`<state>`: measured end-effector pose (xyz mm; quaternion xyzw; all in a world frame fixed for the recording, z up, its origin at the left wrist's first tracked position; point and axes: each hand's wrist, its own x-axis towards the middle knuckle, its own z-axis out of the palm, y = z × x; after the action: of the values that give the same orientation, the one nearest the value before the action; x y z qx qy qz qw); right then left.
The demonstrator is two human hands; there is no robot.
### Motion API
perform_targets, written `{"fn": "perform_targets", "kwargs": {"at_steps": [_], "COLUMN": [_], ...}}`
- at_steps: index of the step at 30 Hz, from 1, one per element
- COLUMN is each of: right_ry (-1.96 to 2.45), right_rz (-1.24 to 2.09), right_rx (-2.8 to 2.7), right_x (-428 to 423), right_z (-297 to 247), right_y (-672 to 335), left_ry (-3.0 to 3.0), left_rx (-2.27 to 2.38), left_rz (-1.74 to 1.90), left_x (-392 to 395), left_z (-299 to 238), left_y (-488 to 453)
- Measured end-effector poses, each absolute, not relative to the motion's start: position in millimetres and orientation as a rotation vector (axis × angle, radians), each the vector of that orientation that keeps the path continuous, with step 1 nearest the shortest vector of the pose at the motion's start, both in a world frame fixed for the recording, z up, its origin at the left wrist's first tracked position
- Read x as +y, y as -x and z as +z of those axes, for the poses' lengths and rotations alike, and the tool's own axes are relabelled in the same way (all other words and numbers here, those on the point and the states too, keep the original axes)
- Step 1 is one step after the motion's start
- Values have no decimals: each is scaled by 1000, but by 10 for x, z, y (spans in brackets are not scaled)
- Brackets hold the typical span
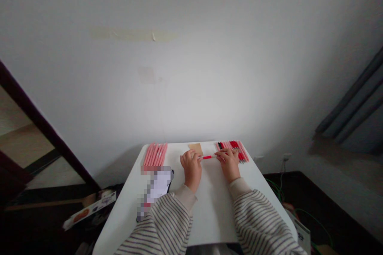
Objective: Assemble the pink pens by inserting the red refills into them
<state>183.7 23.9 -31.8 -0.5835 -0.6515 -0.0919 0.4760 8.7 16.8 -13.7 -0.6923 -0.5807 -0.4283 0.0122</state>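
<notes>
Both my hands rest on a small white table. My left hand and my right hand are closed on the two ends of one red and white pen held level between them. A row of several pink pens lies at the table's far left. A second group of red and pink pens lies at the far right, just beyond my right hand. A small brown card sits at the far edge between the hands.
A blurred-out flat object lies on the table's left side. A white wall stands right behind the table. A box lies on the dark floor to the left. Green cables run on the floor to the right.
</notes>
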Motion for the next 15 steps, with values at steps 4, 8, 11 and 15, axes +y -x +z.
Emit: {"fn": "perform_targets", "kwargs": {"at_steps": [4,8,11,15], "right_ry": [1451,1462,1455,1434], "right_rz": [-231,-225,-211,-188], "right_rx": [-1559,-1544,-1539,-1554], "right_x": [254,258,253,249], "right_z": [-331,-338,-334,-329], "right_y": [-1863,-1863,-1848,-1835], "left_ry": [2141,2123,2121,2127], "left_rx": [-1826,-1866,-1874,-1881], "left_rz": [-1332,-1301,-1282,-1279], "left_x": [158,149,149,145], "left_z": [-126,-124,-129,-124], "left_y": [-83,-84,-86,-88]}}
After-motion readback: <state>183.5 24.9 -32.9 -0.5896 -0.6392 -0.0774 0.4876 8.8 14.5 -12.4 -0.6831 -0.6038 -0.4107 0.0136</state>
